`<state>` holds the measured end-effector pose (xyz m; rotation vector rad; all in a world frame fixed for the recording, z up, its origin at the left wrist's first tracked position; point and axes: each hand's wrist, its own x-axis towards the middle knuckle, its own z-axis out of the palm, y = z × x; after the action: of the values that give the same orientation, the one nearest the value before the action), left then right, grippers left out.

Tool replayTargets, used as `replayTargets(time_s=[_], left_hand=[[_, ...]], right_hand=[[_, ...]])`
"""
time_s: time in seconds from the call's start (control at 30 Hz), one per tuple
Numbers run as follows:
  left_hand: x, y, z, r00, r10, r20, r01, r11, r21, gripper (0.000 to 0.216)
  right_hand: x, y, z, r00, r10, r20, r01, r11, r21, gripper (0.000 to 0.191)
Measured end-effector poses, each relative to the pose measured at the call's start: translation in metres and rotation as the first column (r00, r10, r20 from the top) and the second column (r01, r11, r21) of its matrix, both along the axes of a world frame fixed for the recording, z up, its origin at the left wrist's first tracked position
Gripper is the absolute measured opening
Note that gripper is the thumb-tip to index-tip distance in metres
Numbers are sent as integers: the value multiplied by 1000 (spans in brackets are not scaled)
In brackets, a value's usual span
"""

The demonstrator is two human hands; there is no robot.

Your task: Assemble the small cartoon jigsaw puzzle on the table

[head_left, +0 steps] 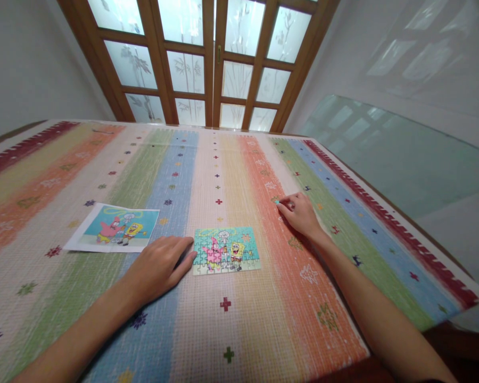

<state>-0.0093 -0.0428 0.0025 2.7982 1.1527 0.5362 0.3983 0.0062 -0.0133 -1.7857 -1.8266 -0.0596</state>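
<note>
A jigsaw puzzle (227,255) with cartoon figures on a teal background lies flat in front of me. Near its upper right corner is a piece-shaped gap where the tablecloth shows through. My left hand (162,263) rests on the cloth with fingers extended, the tips of thumb and forefinger at the puzzle's left edge. Off to the right of the puzzle, my right hand (297,213) pinches a small teal puzzle piece (277,202) between thumb and forefinger, just over the orange stripe. Fingers cover most of that piece.
A printed picture (117,229) of the same cartoon scene lies left of the puzzle. The striped tablecloth (219,330) covers the table. Beyond the far edge are wooden doors (207,74) with frosted panes; a glass panel (383,143) leans at the right wall.
</note>
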Motion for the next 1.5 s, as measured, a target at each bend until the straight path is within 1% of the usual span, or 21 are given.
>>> replayTargets(time_s=[0.2,0.3,0.5,0.67,0.77,0.83,0.93,1.03,1.17,1.23,1.33,1.5], left_hand=[[0,0,1,1000,-7,-17,7,1000,2,33],[1,0,2,1000,-16,-20,16,999,28,34],[1,0,2,999,-35,-18,35,998,52,36],[0,0,0,999,-30,-16,30,998,48,36],[1,0,2,1000,-23,-7,24,999,45,36],[2,0,3,1000,-28,-7,28,999,43,36],[1,0,2,999,-31,-15,31,998,50,37],[0,0,1,999,-29,-17,30,998,56,36],[-1,1,1,999,-39,-16,40,997,72,35],[0,1,2,999,-45,-17,46,995,86,35],[0,1,2,999,-47,-14,49,994,94,36],[1,1,2,999,-34,6,34,998,60,35]], right_hand=[[-4,-1,3,996,63,-65,-64,998,-14,27],[-3,-2,7,993,88,-75,-91,996,-26,30],[-2,-3,12,998,60,-29,-62,995,-76,24],[-3,-3,12,994,74,-79,-81,993,-85,22],[-1,-4,13,985,80,-155,-95,991,-96,25],[-1,-5,15,967,57,-248,-91,988,-126,29],[-4,-6,18,917,26,-398,-108,976,-187,35],[-10,-8,22,860,37,-508,-158,968,-197,37],[-19,-14,29,762,57,-645,-260,939,-225,36],[-24,-17,32,729,85,-679,-316,922,-224,34],[-33,-23,34,710,130,-692,-391,891,-233,32],[-52,-30,33,711,219,-668,-507,818,-271,26]])
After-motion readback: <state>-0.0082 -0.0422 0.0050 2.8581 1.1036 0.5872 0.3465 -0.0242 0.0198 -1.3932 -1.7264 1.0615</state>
